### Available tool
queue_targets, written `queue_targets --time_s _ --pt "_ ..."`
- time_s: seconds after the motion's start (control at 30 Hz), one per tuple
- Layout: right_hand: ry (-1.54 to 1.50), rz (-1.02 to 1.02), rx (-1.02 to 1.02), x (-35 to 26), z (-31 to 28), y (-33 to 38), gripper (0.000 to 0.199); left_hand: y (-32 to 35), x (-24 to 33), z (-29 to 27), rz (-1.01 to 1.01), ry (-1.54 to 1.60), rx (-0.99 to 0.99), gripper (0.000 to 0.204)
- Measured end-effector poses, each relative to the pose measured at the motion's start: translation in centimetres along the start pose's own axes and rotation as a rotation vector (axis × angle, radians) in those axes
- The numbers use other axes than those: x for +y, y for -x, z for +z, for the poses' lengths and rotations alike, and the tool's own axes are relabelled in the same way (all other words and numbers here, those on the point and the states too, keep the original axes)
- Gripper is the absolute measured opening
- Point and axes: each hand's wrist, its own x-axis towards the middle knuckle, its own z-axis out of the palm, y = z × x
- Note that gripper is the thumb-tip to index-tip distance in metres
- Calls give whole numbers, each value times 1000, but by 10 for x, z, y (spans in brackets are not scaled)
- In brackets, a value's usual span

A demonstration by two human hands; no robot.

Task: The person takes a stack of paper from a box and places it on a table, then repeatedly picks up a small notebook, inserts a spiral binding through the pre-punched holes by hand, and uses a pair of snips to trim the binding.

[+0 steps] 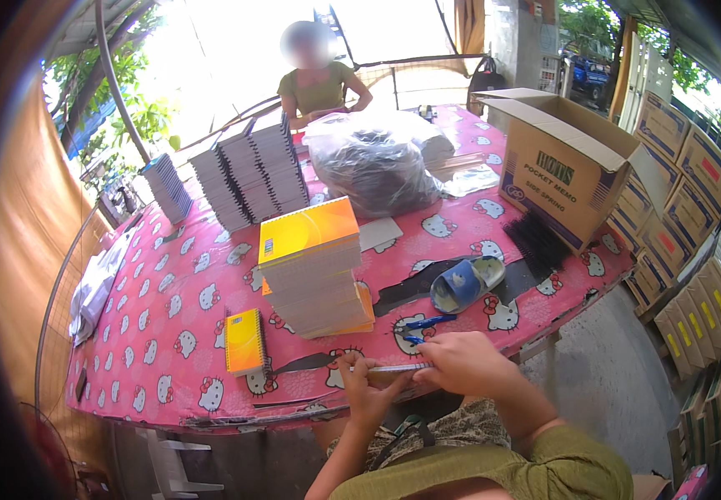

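Note:
Near the table's front edge, my left hand (364, 385) is closed on the left end of a small notebook (389, 368), seen nearly edge-on. My right hand (467, 363) is closed at its right end, with fingertips partly hidden. Just beyond my right hand lie blue-handled pliers (429, 323). A tall stack of yellow-orange notebooks (309, 229), no coils visible on it, stands ahead of my hands. To its right is a blue and white slipper (460, 287). A yellow spiral notebook (244, 343) lies left of the stack. Loose black coils (535, 247) are bunched at the right.
Several tall stacks of spiral notebooks (252, 175) and a bluish stack (167, 190) stand farther back. A clear plastic bag (369, 167) with dark contents sits mid-table. An open cardboard box (560, 167) is at the right, near piled boxes (668, 179). Another person (319, 87) sits across.

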Motion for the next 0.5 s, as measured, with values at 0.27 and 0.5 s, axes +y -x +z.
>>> queue_targets --time_s 0.27,0.5 --pt "-70 -65 21 -13 -1 3 37 -1 -8 -2 -8 16 -41 48" --pt "-89 -71 -35 -20 2 -8 30 -4 -8 -3 21 49 -11 45"
